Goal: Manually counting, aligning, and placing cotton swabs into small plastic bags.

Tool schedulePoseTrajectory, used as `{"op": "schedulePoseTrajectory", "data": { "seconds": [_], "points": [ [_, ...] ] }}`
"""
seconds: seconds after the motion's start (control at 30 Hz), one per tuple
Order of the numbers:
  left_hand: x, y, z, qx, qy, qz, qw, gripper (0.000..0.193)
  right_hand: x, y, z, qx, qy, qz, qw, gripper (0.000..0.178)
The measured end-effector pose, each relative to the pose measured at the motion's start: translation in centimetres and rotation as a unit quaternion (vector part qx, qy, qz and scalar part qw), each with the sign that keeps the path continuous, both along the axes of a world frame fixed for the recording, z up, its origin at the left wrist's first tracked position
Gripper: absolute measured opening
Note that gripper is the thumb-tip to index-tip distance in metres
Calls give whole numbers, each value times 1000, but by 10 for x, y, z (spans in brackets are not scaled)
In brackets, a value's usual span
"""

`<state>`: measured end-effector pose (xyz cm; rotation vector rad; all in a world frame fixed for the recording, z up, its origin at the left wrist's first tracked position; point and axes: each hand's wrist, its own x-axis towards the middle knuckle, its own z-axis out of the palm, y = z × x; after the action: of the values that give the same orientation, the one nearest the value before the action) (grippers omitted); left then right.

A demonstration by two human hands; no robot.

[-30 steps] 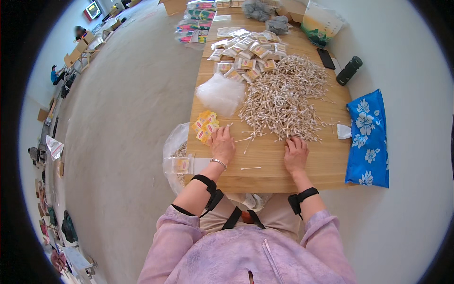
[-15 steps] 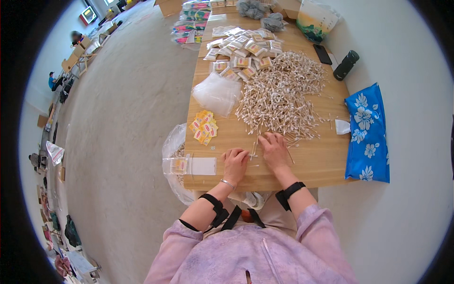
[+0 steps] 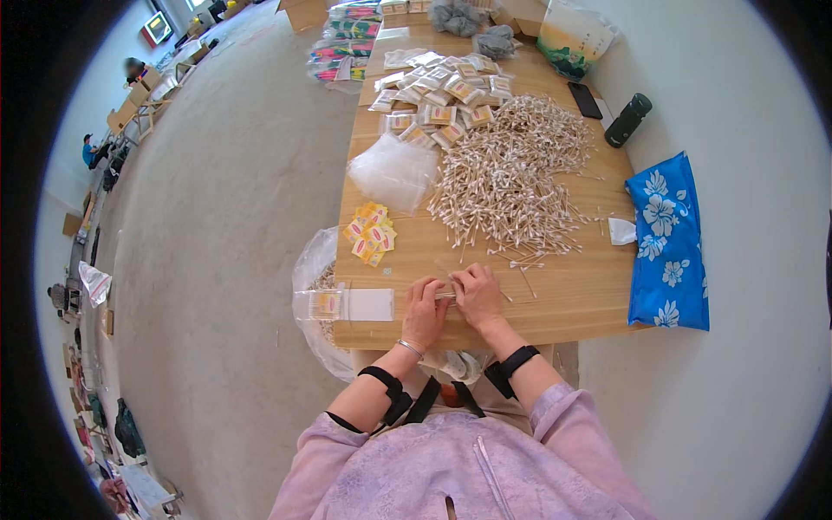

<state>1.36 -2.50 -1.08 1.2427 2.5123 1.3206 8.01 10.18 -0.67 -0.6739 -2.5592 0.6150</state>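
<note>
While the table runs off ahead, its middle belongs to the heap of loose swabs, trailing a ragged fringe toward the front edge. Packets pile up behind, toward the left edge; a blue pack lies along the right edge, by the front right corner. Clear bags sit near the left edge, yellow cards just in front of them.

And there's the change! Half a second ago the hands were apart, the right one up at the heap's fringe; now left hand and right hand have come together, close to the front edge, left of its middle. Looks like picking has given way to evening up what was picked.

So, the grip: left fingers curled in, closed on one end of a small bunch of swabs; the right has the other end, fingers bent in, little gap showing. It lies side to side between them; how many swabs, can't tell. One stray swab lies near the right hand, untouched.
</note>
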Motion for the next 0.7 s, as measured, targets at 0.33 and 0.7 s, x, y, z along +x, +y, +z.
{"op": "schedulePoseTrajectory", "data": {
  "seconds": [0.33, 0.7],
  "points": [
    [-5, -1, 1, 0, 58, -36, 998, 34, 48, 15, 16, 7, -59, -122, 991, 25],
    [-4, -6, 5, -14, 46, -126, 991, 28, 74, 51, 4, 1, -4, -247, 969, 19]
  ]
}}
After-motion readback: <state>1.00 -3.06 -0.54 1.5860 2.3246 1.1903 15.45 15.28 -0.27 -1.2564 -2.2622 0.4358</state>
